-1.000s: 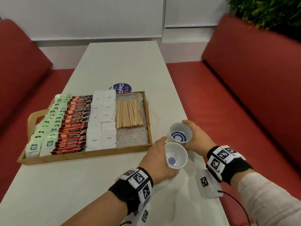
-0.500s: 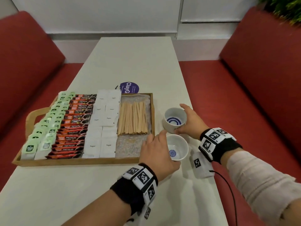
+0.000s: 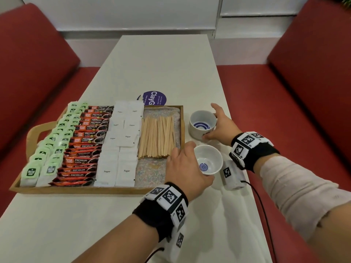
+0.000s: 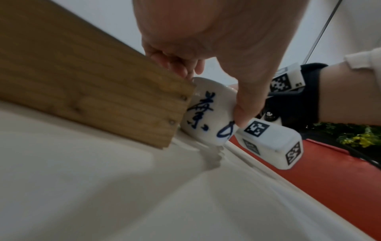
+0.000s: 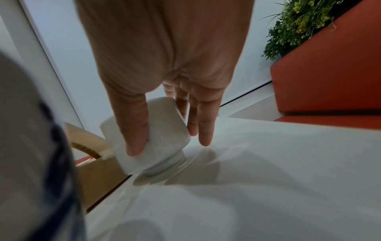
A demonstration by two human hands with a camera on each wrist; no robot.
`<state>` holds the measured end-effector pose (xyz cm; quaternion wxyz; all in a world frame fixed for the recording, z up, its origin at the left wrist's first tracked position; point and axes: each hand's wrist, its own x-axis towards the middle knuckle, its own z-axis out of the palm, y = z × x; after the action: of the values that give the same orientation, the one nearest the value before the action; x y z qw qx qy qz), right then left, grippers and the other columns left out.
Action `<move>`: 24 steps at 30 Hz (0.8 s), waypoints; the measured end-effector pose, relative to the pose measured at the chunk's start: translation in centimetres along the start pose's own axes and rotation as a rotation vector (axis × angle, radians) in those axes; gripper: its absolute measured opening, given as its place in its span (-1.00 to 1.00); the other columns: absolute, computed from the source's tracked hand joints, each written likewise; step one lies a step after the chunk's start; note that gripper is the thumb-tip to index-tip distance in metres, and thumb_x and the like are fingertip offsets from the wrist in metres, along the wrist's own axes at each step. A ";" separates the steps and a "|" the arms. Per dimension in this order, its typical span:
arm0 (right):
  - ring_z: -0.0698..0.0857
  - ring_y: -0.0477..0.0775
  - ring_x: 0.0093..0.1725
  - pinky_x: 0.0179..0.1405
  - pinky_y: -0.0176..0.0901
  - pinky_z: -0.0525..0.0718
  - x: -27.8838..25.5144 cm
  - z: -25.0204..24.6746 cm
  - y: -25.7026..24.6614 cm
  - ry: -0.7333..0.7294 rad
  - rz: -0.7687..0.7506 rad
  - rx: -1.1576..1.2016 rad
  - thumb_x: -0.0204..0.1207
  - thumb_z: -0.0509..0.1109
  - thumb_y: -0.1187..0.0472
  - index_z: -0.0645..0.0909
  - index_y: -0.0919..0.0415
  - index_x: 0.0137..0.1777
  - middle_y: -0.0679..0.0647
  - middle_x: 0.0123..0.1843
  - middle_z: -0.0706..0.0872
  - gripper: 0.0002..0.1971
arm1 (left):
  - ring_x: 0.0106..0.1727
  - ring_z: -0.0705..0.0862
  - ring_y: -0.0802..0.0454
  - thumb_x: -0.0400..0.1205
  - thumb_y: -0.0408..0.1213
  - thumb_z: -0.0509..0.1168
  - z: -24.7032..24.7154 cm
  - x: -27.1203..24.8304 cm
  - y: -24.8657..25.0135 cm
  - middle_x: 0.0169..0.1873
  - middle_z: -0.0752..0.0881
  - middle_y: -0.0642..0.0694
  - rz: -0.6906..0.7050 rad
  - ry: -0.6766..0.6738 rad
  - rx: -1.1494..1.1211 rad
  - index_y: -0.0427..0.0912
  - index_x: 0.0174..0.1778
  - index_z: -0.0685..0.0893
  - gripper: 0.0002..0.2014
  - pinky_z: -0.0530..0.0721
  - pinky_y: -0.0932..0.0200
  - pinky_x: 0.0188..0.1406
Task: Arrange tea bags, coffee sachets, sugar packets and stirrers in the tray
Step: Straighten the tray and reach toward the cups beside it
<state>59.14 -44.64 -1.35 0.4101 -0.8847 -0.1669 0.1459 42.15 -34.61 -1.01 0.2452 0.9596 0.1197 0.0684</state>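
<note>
The wooden tray [image 3: 76, 189] holds rows of green tea bags [image 3: 47, 149], red coffee sachets [image 3: 85, 141], white sugar packets [image 3: 121, 141] and wooden stirrers [image 3: 157, 137]. Right of the tray stand two small white cups. My left hand [image 3: 187, 164] grips the near cup [image 3: 209, 160], which has a blue flower inside, thumb and fingers round its wall [image 4: 208, 112]. My right hand [image 3: 221, 126] holds the far cup [image 3: 202, 123], with blue rings inside; thumb and fingers clasp its sides [image 5: 156, 133]. Both cups sit on the table beside the tray's right wall.
A purple round sticker [image 3: 152, 97] lies on the white table [image 3: 161, 63] behind the tray. Red benches [image 3: 303, 92] flank the table on both sides. A green plant [image 5: 299, 21] stands at the far right. The table's right edge is close to the cups.
Both hands have carried the cups toward the tray and further up the table; the cups now sit right beside the tray's right wall. The head view has shifted right.
</note>
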 end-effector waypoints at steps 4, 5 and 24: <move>0.56 0.19 0.35 0.32 -0.12 0.50 0.6 0.1 -0.3 -0.004 -0.004 -0.011 0.19 0.65 0.39 -0.06 0.05 0.66 0.21 0.48 0.46 0.17 | 0.10 0.40 0.03 0.25 0.17 0.46 0.1 0.5 -0.1 0.04 0.50 0.09 -0.013 0.006 -0.017 0.04 0.26 0.30 -0.26 0.39 0.14 -0.01; 0.56 0.20 0.35 0.32 -0.10 0.51 0.7 0.2 -0.3 -0.005 -0.005 -0.015 0.19 0.65 0.39 -0.07 0.05 0.67 0.22 0.48 0.46 0.17 | 0.10 0.40 0.03 0.25 0.18 0.46 0.2 0.6 -0.2 0.03 0.50 0.09 -0.012 0.007 -0.016 0.04 0.25 0.30 -0.27 0.39 0.14 0.00; 0.55 0.17 0.38 0.34 -0.10 0.50 0.4 0.1 -1.0 -0.034 0.008 0.001 0.21 0.65 0.40 -0.11 0.08 0.67 0.14 0.50 0.45 0.19 | 0.18 0.37 0.03 0.26 0.16 0.47 -0.5 0.4 -0.3 0.13 0.48 0.05 0.016 -0.067 -0.011 0.03 0.37 0.25 -0.17 0.42 0.11 0.13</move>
<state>59.26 -43.83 -0.64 0.4072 -0.8824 -0.1704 0.1626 42.42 -34.03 -0.64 0.2537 0.9610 0.1031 0.0389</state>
